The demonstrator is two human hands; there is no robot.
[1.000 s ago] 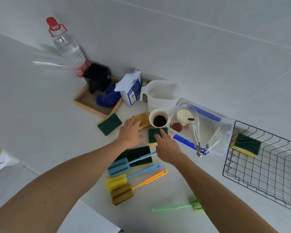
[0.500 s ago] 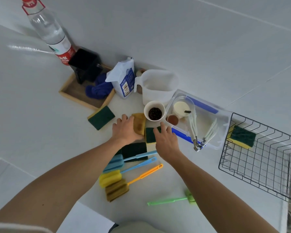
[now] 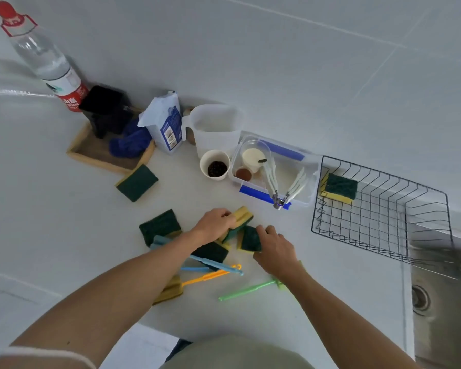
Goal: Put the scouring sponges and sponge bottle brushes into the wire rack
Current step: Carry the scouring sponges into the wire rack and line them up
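Apparently left hand (image 3: 215, 224) grips sponge (image 3: 240, 219); right hand (image 3: 274, 249) grips second sponge (image 3: 250, 239).

bare forearms, a white short sleeve (image 3: 51, 354) on the left arm, pale greenish-grey top (image 3: 237, 352).

bare counter btwn sponges & wire rack (image 3: 378, 209), clear tub (image 3: 313, 166) beside rack

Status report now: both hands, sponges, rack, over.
Left hand grips a yellow-green scouring sponge; right hand grips another sponge. One sponge already in the black wire rack. Clear plastic box stands beside the rack.
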